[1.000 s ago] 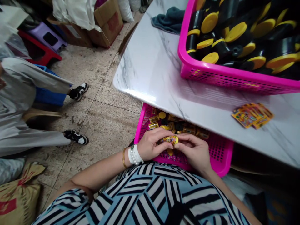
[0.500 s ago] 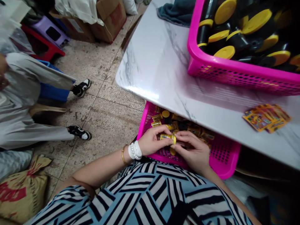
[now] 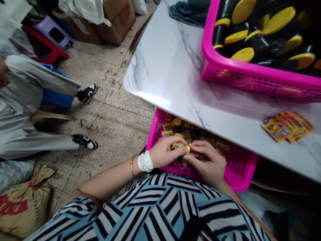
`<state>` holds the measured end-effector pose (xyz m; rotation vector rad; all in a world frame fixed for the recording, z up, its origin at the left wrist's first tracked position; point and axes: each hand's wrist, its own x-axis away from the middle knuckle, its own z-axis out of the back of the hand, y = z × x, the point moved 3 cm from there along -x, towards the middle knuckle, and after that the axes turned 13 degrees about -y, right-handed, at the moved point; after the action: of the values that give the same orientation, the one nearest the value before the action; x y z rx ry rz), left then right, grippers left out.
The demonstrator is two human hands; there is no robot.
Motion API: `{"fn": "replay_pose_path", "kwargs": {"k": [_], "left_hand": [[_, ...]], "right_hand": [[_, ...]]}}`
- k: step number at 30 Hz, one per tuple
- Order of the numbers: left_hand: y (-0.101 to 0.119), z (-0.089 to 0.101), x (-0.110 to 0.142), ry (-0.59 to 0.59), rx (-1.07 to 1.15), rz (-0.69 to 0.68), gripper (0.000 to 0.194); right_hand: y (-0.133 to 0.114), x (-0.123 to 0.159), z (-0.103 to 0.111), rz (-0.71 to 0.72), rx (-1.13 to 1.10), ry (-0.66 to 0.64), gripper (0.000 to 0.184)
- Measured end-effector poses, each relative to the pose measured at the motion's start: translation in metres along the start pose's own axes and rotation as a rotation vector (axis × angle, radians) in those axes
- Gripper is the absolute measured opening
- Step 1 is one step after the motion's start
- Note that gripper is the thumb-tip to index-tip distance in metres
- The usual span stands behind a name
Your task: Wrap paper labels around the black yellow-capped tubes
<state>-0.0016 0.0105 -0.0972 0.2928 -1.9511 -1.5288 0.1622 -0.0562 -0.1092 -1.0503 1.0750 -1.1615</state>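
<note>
Between my hands is a small canister with a yellow printed wrap and a yellow end (image 3: 178, 145). My left hand (image 3: 167, 153) grips its body between thumb and fingers. My right hand (image 3: 209, 163) pinches at its yellow end with thumb and fingertips; what exactly the fingertips hold there is partly hidden. Both hands are above a pink basket (image 3: 247, 174), which is partly under the table edge. Inside it lie several yellow-wrapped pieces (image 3: 167, 126) and a round yellow cap (image 3: 177, 121).
A marble-patterned table (image 3: 160, 67) bears a large pink basket (image 3: 250, 75) of black containers with yellow lids. Printed orange cards (image 3: 286, 127) and a dark cloth (image 3: 189, 14) lie on it. At left a person in grey trousers (image 3: 37, 144) sits near a tan sack (image 3: 27, 201).
The canister has turned slightly in my fingers, its yellow end tipping a little to the right. Both hands have shifted very slightly right.
</note>
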Motion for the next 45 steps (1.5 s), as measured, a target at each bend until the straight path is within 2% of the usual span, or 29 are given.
{"fn": "replay_pose_path", "kwargs": {"k": [3, 5, 7, 10, 13, 15, 17, 20, 23, 27, 32, 35, 38, 41, 45], "left_hand": [[-0.001, 0.000, -0.006, 0.032, 0.064, 0.014, 0.033], [-0.004, 0.001, -0.010, -0.005, 0.225, 0.058, 0.048], [-0.005, 0.003, -0.011, -0.066, 0.367, 0.096, 0.055], [-0.006, 0.006, -0.009, -0.120, 0.416, 0.125, 0.050], [-0.006, 0.005, -0.008, -0.110, 0.457, 0.122, 0.049], [-0.006, 0.001, -0.009, -0.115, 0.537, 0.109, 0.050], [-0.007, -0.005, -0.010, -0.138, 0.613, 0.107, 0.051], [-0.010, -0.009, -0.010, -0.124, 0.653, 0.148, 0.052], [-0.013, -0.011, -0.010, -0.101, 0.693, 0.177, 0.051], [-0.013, -0.015, -0.007, -0.172, 0.840, 0.179, 0.047], [-0.014, -0.016, -0.004, -0.127, 0.774, 0.204, 0.048], [-0.016, -0.018, -0.005, -0.141, 0.780, 0.223, 0.050], [-0.017, -0.019, -0.004, -0.164, 0.810, 0.224, 0.047], [-0.016, -0.018, -0.005, -0.128, 0.776, 0.196, 0.047], [-0.013, -0.019, -0.008, -0.122, 0.741, 0.233, 0.048]], "right_hand": [[-0.001, 0.000, -0.002, -0.059, -0.081, 0.047, 0.024], [-0.001, 0.000, -0.002, -0.077, -0.102, 0.045, 0.026], [0.000, 0.001, 0.001, -0.083, -0.126, 0.043, 0.029], [0.003, 0.001, 0.004, -0.125, -0.177, -0.019, 0.036], [0.004, 0.000, 0.006, -0.145, -0.191, -0.096, 0.023], [0.004, 0.000, 0.007, -0.106, -0.215, -0.083, 0.015], [0.004, 0.000, 0.009, -0.057, -0.195, -0.045, 0.016], [0.000, -0.001, 0.013, -0.001, -0.050, 0.004, 0.021], [-0.007, -0.005, 0.016, 0.029, 0.070, -0.044, 0.029], [-0.015, -0.007, 0.016, 0.127, 0.082, -0.087, 0.029], [-0.014, -0.004, 0.016, 0.104, 0.185, -0.072, 0.028], [-0.016, -0.002, 0.015, 0.155, 0.199, -0.102, 0.031], [-0.019, -0.002, 0.014, 0.198, 0.193, -0.079, 0.031], [-0.020, -0.003, 0.014, 0.193, 0.246, -0.054, 0.031], [-0.022, -0.004, 0.015, 0.250, 0.358, -0.100, 0.037]]}}
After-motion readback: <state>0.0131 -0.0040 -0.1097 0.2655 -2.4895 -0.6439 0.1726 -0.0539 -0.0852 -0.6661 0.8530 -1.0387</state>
